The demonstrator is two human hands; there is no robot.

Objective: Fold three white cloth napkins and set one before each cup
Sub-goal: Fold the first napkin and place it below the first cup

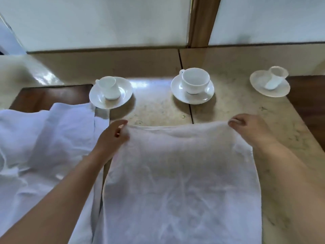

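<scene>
A white cloth napkin point(181, 176) lies spread on the marble counter in front of me. My left hand point(112, 136) pinches its far left corner and my right hand point(249, 129) pinches its far right corner, both at the napkin's far edge. Beyond that edge stand three white cups on saucers: a left cup point(109, 88), a middle cup point(195, 81) and a right cup point(276, 77). More white napkins point(45, 138) lie rumpled in a heap to the left, partly under my left forearm.
The marble counter point(158, 106) has a dark seam running toward me from the back. Dark wood surfaces point(47, 95) flank it at left and far right. A pale wall with a wooden post point(200, 22) closes the back.
</scene>
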